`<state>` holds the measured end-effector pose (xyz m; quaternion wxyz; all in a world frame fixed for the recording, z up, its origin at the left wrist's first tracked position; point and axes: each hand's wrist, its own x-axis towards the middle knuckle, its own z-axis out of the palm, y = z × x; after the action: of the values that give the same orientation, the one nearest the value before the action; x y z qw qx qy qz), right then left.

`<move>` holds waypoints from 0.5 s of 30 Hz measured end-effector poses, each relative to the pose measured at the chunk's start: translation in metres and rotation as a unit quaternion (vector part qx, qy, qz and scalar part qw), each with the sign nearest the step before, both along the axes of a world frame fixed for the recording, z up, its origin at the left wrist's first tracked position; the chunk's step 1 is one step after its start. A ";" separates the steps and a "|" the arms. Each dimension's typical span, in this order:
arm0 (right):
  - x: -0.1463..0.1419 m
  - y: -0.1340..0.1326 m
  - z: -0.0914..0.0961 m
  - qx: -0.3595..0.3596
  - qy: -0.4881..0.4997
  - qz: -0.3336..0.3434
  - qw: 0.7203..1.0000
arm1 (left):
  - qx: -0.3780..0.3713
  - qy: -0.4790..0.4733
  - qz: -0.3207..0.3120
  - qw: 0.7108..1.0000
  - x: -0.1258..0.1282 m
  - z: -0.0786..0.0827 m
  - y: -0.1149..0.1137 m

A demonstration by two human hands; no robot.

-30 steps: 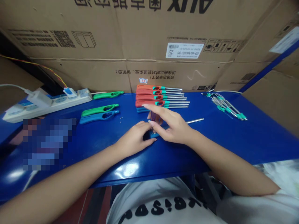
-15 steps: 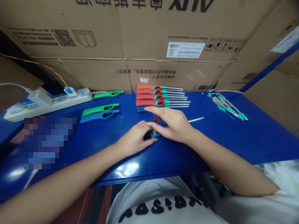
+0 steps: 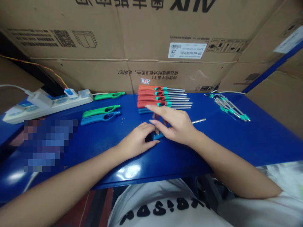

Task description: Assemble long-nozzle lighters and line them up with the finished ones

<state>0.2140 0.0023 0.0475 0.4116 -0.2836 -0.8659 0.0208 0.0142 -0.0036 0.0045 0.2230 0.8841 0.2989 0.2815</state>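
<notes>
My left hand [image 3: 136, 138] lies on the table, its fingers wrapped round a blue long-nosed lighter [image 3: 158, 136]. The lighter's silver tube [image 3: 199, 121] sticks out past my right hand. Over the lighter, my right hand [image 3: 176, 124] grips a small screwdriver [image 3: 155, 121] with a reddish, see-through handle. The screwdriver stands roughly upright, its thin shaft pointing down at the lighter's body. My fingers hide part of both things, and I cannot see the tip's exact contact. Two tiny screws [image 3: 122, 119] seem to lie on the table left of my hands.
Assembled lighters [image 3: 151, 97], orange, red and blue, are stacked behind my hands. To the left lie a blue lighter handle [image 3: 100, 117], green handles [image 3: 101, 110] and a power strip [image 3: 60, 102]. Metal tubes with teal parts [image 3: 230, 107] lie right. A cardboard box [image 3: 106, 37] walls the back.
My right hand's thumb and fingers have shifted slightly around the screwdriver handle. My left hand and the blue lighter keep their place.
</notes>
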 end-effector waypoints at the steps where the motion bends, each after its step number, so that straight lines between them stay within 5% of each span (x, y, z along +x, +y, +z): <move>1: -0.001 0.000 0.000 -0.028 0.018 0.018 0.999 | -0.006 0.003 0.000 1.000 0.000 0.001 0.000; 4: -0.002 0.000 0.001 -0.087 0.060 0.049 0.993 | -0.020 0.006 0.003 1.000 0.001 0.004 -0.001; 11: 0.000 0.002 0.002 0.033 0.009 -0.026 0.999 | -0.017 0.000 0.004 1.000 0.000 0.001 -0.001; 15: 0.000 0.001 0.002 -0.063 0.032 0.036 0.997 | -0.011 0.009 0.004 1.000 0.000 0.002 -0.001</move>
<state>0.2137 0.0035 0.0491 0.4193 -0.2765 -0.8590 0.0993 0.0142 -0.0042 0.0065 0.2290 0.8828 0.3078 0.2711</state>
